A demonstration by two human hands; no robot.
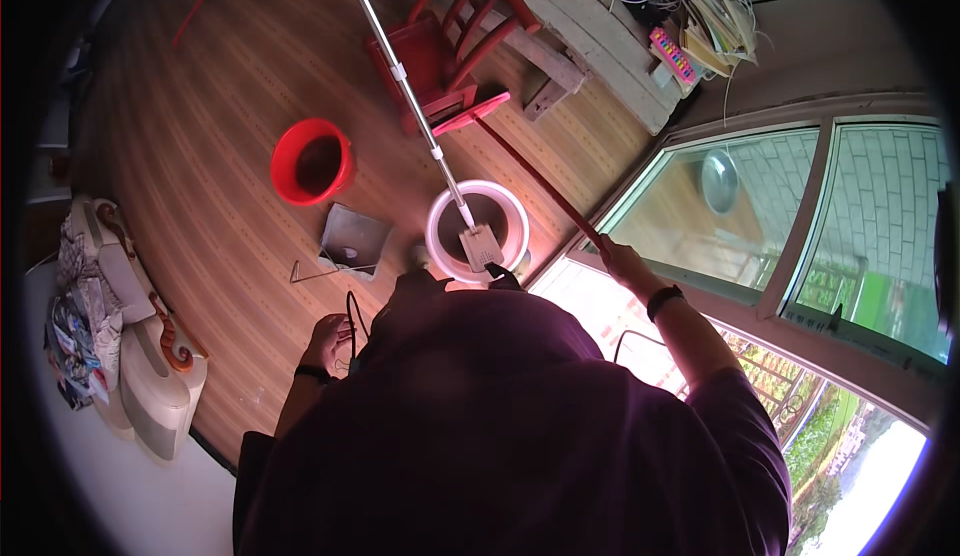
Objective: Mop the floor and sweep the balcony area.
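My right hand (622, 262) grips the end of a thin red handle (538, 173); at its far end a red, flat head (474, 112) lies by a red wooden chair (426, 57). Down at my left side, my left hand (330, 338) has its fingers bent, with a dark cord loop beside it; whether it holds anything is unclear. Ahead of my feet a white basin (519, 215) holds the pale plate-like head (481, 248) of a mop with a metal telescopic pole (409, 95), which slants up to the top of the view.
A red bucket (346, 173) and a grey dustpan-like piece (354, 235) are on the wood-patterned floor. A sofa with clothes (79, 346) is at left. Glass door panels (720, 211) flank me on the right. A bench-like wooden board (585, 38) with cables and papers stands at the upper right.
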